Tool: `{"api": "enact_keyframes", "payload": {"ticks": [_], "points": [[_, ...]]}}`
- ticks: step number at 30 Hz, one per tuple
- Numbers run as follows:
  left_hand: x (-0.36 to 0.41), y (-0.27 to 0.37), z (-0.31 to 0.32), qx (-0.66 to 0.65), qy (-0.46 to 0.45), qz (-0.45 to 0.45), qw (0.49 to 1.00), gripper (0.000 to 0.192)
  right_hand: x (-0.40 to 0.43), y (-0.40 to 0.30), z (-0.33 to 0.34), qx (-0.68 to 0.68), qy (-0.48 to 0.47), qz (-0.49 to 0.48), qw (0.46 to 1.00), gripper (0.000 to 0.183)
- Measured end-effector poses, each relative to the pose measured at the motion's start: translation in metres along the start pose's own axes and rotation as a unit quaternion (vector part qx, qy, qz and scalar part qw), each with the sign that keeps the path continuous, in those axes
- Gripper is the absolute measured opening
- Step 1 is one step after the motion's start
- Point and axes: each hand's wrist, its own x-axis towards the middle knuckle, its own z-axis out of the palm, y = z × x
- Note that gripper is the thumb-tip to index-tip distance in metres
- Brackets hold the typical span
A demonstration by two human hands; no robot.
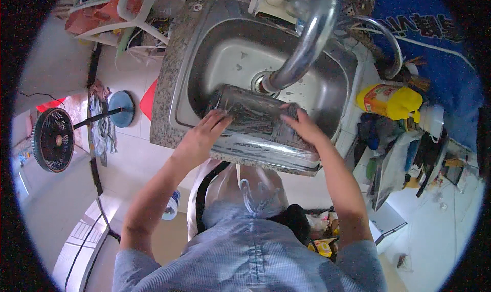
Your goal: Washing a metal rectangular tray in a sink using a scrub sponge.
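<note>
Across the front of the steel sink (238, 48) lies a dark, see-through plastic container (253, 111), tilted over the near rim. Its surface looks glossy and streaked, and I cannot tell whether anything is inside. My left hand (209, 130) holds its left end, fingers curled over the upper face. At the right end my right hand (303, 125) grips it, with thumb and fingers apart on the surface. The curved metal faucet (312, 42) comes down just beyond the container. Near the spout's tip, the drain strainer (261, 81) is partly hidden.
A speckled stone counter (165, 111) borders the sink at left. On the right stand a yellow plastic jug (387, 100) and a pile of mixed items. A pedestal fan (53, 140) is at far left. White plastic stool legs (138, 19) show at the upper left.
</note>
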Motion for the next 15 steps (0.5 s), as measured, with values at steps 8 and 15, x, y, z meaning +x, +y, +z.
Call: {"api": "enact_keyframes", "payload": {"ticks": [8, 15], "points": [[0.002, 0.001, -0.001, 0.04, 0.047, 0.035, 0.997, 0.057, 0.014, -0.075, 0.027, -0.011, -0.057, -0.071, 0.996, 0.046], [0.004, 0.008, 0.013, 0.08, 0.039, -0.002, 0.996, 0.057, 0.045, -0.039, 0.029, 0.098, -0.039, -0.127, 0.986, 0.04]]}}
